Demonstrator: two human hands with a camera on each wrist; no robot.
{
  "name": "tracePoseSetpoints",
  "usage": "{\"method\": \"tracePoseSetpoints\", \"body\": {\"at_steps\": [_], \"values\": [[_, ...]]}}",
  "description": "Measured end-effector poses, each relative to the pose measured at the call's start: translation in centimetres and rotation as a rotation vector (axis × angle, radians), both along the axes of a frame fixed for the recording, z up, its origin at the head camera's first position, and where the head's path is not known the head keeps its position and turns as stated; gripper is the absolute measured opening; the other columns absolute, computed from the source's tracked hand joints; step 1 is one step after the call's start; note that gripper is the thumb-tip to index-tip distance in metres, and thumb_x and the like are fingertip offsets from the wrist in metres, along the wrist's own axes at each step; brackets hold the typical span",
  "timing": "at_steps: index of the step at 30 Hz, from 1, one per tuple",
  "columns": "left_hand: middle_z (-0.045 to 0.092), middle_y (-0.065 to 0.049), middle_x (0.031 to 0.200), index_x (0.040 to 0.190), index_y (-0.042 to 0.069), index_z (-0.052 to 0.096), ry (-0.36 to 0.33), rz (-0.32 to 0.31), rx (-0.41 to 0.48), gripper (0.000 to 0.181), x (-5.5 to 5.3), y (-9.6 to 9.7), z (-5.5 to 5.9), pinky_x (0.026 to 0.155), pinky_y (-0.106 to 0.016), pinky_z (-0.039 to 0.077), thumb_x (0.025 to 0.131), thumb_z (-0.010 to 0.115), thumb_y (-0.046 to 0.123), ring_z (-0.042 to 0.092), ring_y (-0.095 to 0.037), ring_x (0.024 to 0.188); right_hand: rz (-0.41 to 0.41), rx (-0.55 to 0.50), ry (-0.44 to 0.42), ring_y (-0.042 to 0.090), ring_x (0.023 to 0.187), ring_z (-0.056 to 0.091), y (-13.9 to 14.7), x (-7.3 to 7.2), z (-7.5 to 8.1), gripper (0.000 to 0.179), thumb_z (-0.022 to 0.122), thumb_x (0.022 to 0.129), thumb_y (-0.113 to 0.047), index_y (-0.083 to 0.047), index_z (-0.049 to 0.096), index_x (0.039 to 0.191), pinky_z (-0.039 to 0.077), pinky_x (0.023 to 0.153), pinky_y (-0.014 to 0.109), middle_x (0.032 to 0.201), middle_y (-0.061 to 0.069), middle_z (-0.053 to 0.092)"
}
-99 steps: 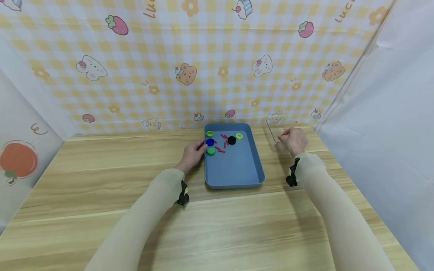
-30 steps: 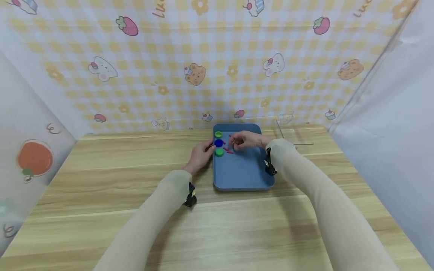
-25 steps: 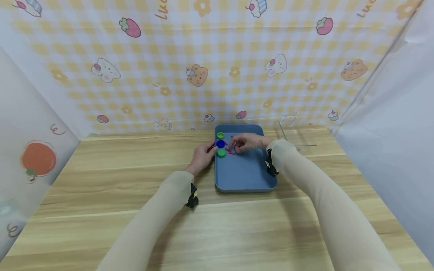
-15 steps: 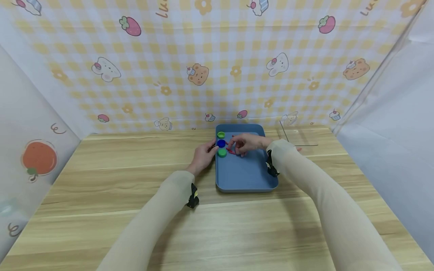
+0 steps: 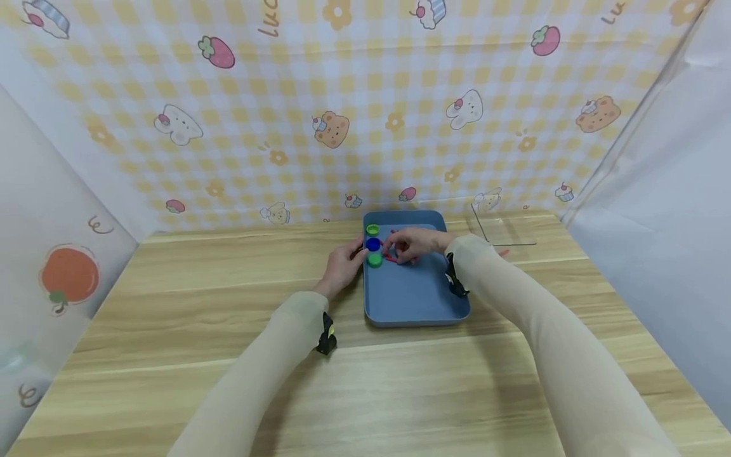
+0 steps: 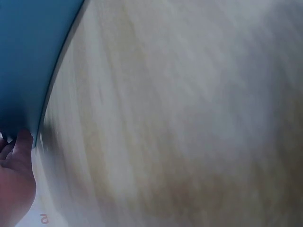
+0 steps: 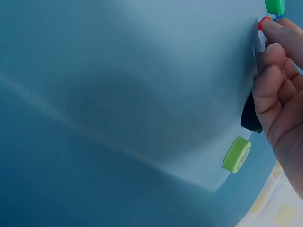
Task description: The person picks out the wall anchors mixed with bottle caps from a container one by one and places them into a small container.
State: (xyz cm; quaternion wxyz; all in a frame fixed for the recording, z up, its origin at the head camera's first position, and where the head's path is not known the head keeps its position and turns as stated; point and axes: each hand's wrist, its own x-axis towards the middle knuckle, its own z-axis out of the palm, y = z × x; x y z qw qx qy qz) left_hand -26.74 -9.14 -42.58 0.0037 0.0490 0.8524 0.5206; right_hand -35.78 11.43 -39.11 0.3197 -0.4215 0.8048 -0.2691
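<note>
A blue-grey tray [image 5: 417, 292] lies on the wooden table. My left hand [image 5: 342, 263] grips its left rim, the thumb [image 6: 23, 142] against the tray's side in the left wrist view. Over the tray's far half, my right hand [image 5: 417, 242] pinches a small red stick [image 7: 264, 22] at its fingertips. More red sticks lie under and around that hand, partly hidden by it. Along the tray's left side sit a lime bottle cap [image 5: 372, 230], a blue cap [image 5: 373, 244] and a green cap [image 5: 374, 259]. A black cap [image 7: 251, 116] and another lime cap [image 7: 236, 155] show beside my right hand.
Right of the tray stands a clear see-through panel or box [image 5: 508, 235] with a dark edge, with a red stick [image 5: 504, 252] by its near side. A checked cloth [image 5: 274, 114] hangs behind the table, and white cloth [image 5: 657, 222] hangs at the right.
My right hand has moved left from the clear box to the red sticks in the tray, then shifted slightly nearer. My left hand has stayed on the tray's rim.
</note>
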Motion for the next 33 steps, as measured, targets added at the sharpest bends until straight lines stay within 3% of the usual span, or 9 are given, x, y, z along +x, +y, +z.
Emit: {"method": "tracePoseSetpoints", "body": {"at_steps": [12, 33], "values": [[0.047, -0.011, 0.140, 0.139, 0.004, 0.044, 0.010, 0.001, -0.013, 0.043, -0.1, 0.1, -0.3, 0.108, -0.035, 0.038, 0.097, 0.051, 0.014, 0.044, -0.024, 0.130, 0.089, -0.029, 0.052, 0.007, 0.061, 0.045, 0.0, -0.8, -0.6, 0.036, 0.061, 0.085, 0.005, 0.003, 0.059, 0.121, 0.039, 0.059, 0.018, 0.071, 0.003, 0.054], [0.047, -0.007, 0.141, 0.140, 0.008, 0.043, -0.009, 0.014, -0.038, 0.044, -0.3, 0.1, -0.4, 0.108, -0.035, 0.037, 0.098, 0.050, 0.020, 0.044, -0.021, 0.131, 0.068, -0.067, 0.069, 0.011, 0.063, 0.044, 0.1, -1.2, -1.1, 0.031, 0.063, 0.085, 0.003, 0.002, 0.063, 0.116, 0.038, 0.062, 0.020, 0.071, 0.007, 0.055]]}}
